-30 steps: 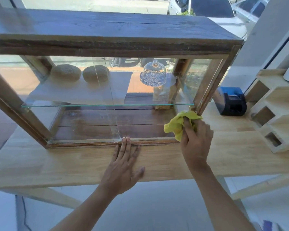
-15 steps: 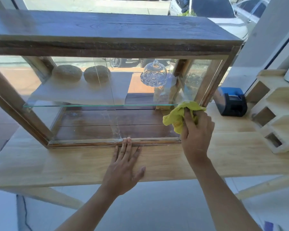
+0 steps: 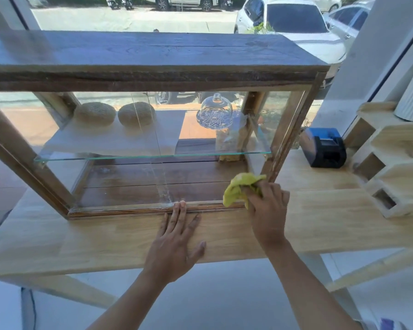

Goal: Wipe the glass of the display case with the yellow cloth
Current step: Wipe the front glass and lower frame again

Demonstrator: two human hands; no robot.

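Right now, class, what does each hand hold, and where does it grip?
The right hand holds the yellow cloth, bunched under its fingers against the lower right glass. The left hand holds nothing; it lies flat on the wooden counter.

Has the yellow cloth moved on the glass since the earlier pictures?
Yes. The yellow cloth went down, from beside the glass shelf toward the case's bottom rail.

I take this for a small bakery or café shopfront. On a pale wooden counter [image 3: 320, 210] stands a glass-fronted display case [image 3: 153, 75] with two round loaves [image 3: 115, 114] and a glass dome [image 3: 214, 111] on its shelf. A receipt printer [image 3: 324, 147] sits beside it, and I see parked cars [image 3: 293, 22] through the street window.
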